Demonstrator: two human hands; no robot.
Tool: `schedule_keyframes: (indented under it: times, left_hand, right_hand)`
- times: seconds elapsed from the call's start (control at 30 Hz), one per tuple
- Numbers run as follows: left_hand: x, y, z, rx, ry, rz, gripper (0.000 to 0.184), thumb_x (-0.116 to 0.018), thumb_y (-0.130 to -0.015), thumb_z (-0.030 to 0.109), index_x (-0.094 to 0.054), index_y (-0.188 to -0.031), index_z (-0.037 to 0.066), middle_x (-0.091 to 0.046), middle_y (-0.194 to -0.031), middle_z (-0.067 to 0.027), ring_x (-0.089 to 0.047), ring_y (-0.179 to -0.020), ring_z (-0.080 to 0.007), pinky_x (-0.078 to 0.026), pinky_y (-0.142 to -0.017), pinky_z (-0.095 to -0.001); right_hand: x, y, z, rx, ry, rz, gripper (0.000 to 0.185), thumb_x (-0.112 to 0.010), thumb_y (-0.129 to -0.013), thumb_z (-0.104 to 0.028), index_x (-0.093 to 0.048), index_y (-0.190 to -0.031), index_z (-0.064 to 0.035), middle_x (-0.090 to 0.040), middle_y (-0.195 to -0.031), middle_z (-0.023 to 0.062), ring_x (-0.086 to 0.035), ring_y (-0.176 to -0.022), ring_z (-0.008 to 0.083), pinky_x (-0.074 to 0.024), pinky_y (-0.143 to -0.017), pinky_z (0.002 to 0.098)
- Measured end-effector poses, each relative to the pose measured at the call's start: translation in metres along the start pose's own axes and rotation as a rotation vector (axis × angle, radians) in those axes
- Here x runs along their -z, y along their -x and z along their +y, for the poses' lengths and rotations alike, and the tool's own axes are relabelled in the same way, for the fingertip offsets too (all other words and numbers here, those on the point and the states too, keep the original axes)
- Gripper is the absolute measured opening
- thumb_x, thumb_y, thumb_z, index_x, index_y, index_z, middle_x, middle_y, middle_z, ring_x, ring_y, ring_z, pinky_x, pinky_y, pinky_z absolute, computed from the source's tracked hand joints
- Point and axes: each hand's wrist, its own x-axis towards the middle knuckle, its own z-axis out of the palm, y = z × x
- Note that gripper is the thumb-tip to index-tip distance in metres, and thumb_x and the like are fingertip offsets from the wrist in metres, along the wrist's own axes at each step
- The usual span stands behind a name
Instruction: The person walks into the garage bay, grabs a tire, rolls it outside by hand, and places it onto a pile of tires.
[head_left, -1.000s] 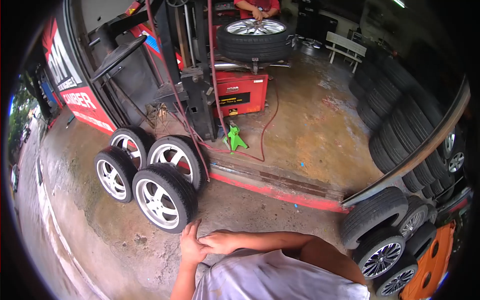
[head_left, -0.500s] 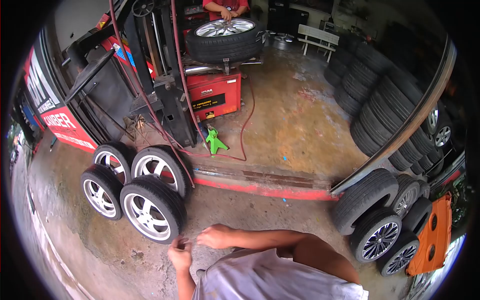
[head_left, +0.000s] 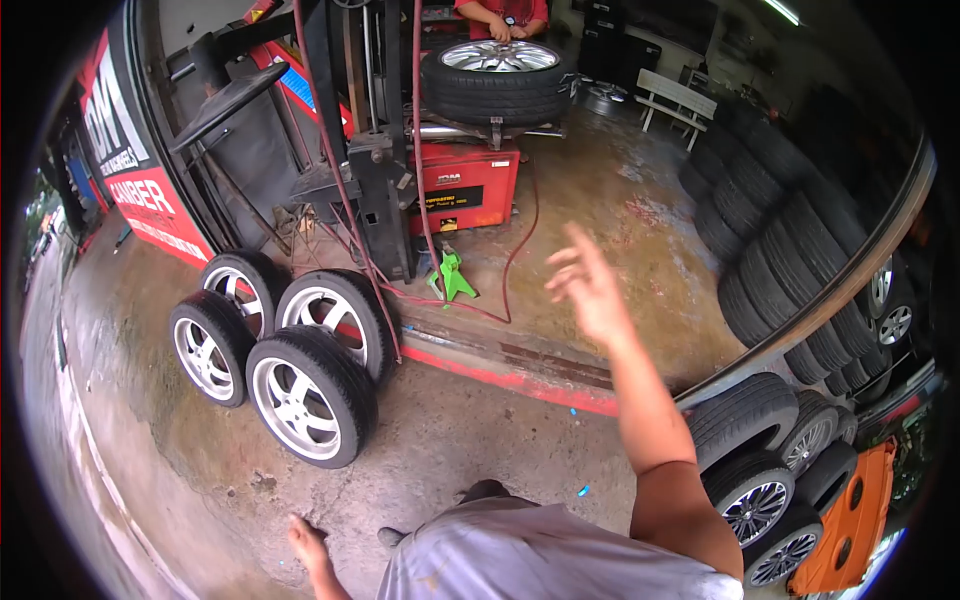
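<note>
My right hand is raised out in front over the shop's threshold, fingers spread, holding nothing. Behind it lies the stained shop floor, with a green jack stand to its left. Low at my left side hangs my left hand, small in view, its fingers loosely extended and nothing visible in it. The nearest thing to that hand is a silver-spoked wheel with a black tire, standing upright in front of a group of similar wheels. Neither hand touches a wheel.
A person in red handles a wheel lying flat on a red tire machine. A red hose crosses the floor near a raised red edge. Tire stacks and an orange panel stand at right.
My hands were close together near the front wheel. The right has swung up and right, fingers opening out; the left has dropped down and left. The view has shifted slightly.
</note>
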Motion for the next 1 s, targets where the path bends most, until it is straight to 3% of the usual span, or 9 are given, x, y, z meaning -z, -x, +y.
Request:
schedule_keyframes:
  times: [0.1,0.17,0.2,0.37,0.43,0.53,0.6,0.77,1.0]
  left_hand:
    - [-0.113,0.022,0.084,-0.125,-0.074,-0.581,0.054,-0.034,-0.105,0.046,-0.060,-0.087,0.002,-0.069,-0.085,-0.0164,-0.063,-0.076,-0.0210,-0.051,-0.076,-0.0347]
    - [-0.166,0.042,0.131,-0.587,-0.154,-0.780,0.038,-0.045,-0.101,0.036,-0.060,-0.109,0.002,-0.064,-0.105,-0.0171,-0.062,-0.099,-0.0246,-0.050,-0.090,-0.0386]
    - [-0.178,0.042,0.128,-0.541,0.278,-0.982,0.055,-0.052,-0.096,0.045,-0.054,-0.128,0.000,-0.060,-0.129,-0.0175,-0.059,-0.116,-0.0253,-0.047,-0.099,-0.0368]
    - [-0.170,0.054,0.163,-0.375,0.179,-1.168,0.053,-0.057,-0.092,0.036,-0.052,-0.131,0.000,-0.059,-0.129,-0.0145,-0.055,-0.122,-0.0249,-0.044,-0.103,-0.0370]
    - [-0.228,0.068,0.146,-0.803,0.704,-1.187,0.052,-0.058,-0.091,0.033,-0.051,-0.132,0.001,-0.058,-0.130,-0.0136,-0.055,-0.122,-0.0247,-0.044,-0.103,-0.0372]
    - [-0.178,0.091,0.149,-0.764,-0.083,-0.996,0.031,-0.052,-0.094,0.017,-0.055,-0.122,0.004,-0.058,-0.119,-0.0122,-0.059,-0.106,-0.0234,-0.048,-0.095,-0.0384]
    - [-0.182,0.081,0.117,0.407,0.566,-0.937,0.031,-0.056,-0.090,0.016,-0.055,-0.119,0.004,-0.059,-0.119,-0.0108,-0.058,-0.108,-0.0227,-0.046,-0.097,-0.0395]
    - [-0.192,0.091,0.120,0.643,0.748,-1.052,0.029,-0.053,-0.093,0.016,-0.056,-0.118,0.003,-0.061,-0.117,-0.0088,-0.061,-0.110,-0.0221,-0.050,-0.095,-0.0405]
    - [-0.241,0.095,0.115,0.039,-0.122,-1.415,0.027,-0.049,-0.100,0.016,-0.062,-0.106,-0.007,-0.068,-0.093,-0.0102,-0.066,-0.076,-0.0197,-0.054,-0.081,-0.0326]
  right_hand:
    - [-0.143,0.062,-0.004,-0.015,-0.018,-0.531,0.040,-0.058,-0.097,-0.021,-0.054,-0.133,-0.0061,-0.061,-0.127,0.0136,-0.064,-0.097,0.0210,-0.0508,-0.090,0.0389]
    - [-0.221,0.124,-0.002,0.176,-0.036,-0.773,0.050,-0.063,-0.092,-0.032,-0.055,-0.131,-0.0018,-0.064,-0.109,0.0199,-0.064,-0.098,0.0342,-0.0488,-0.089,0.0452]
    - [-0.249,0.153,0.001,0.541,0.173,-0.715,0.050,-0.064,-0.089,-0.037,-0.060,-0.124,-0.0017,-0.065,-0.107,0.0177,-0.062,-0.100,0.0347,-0.0460,-0.091,0.0469]
    - [-0.261,0.167,0.041,0.844,0.003,-0.639,0.050,-0.064,-0.082,-0.043,-0.065,-0.111,-0.0023,-0.065,-0.106,0.0157,-0.060,-0.099,0.0349,-0.0445,-0.091,0.0472]
    - [-0.257,0.171,0.055,0.926,-0.039,-0.621,0.052,-0.064,-0.080,-0.051,-0.066,-0.100,-0.0036,-0.065,-0.098,0.0145,-0.061,-0.092,0.0334,-0.0461,-0.085,0.0455]
    - [-0.233,0.154,0.069,0.759,0.117,-0.733,0.057,-0.061,-0.079,-0.060,-0.064,-0.091,-0.0045,-0.063,-0.088,0.0125,-0.063,-0.085,0.0318,-0.0473,-0.078,0.0430]
    - [-0.234,0.158,0.081,0.770,0.194,-0.676,0.062,-0.059,-0.077,-0.066,-0.060,-0.086,-0.0056,-0.061,-0.081,0.0112,-0.064,-0.079,0.0314,-0.0477,-0.072,0.0417]
    - [-0.210,0.159,0.104,0.742,0.232,-0.717,0.055,-0.062,-0.078,-0.061,-0.056,-0.083,-0.0072,-0.062,-0.077,0.0116,-0.065,-0.072,0.0346,-0.0496,-0.065,0.0447]
    - [-0.133,0.182,0.102,0.380,0.579,-0.800,0.026,-0.062,-0.077,-0.029,-0.054,-0.086,-0.0055,-0.065,-0.072,0.0170,-0.067,-0.071,0.0396,-0.0522,-0.062,0.0513]
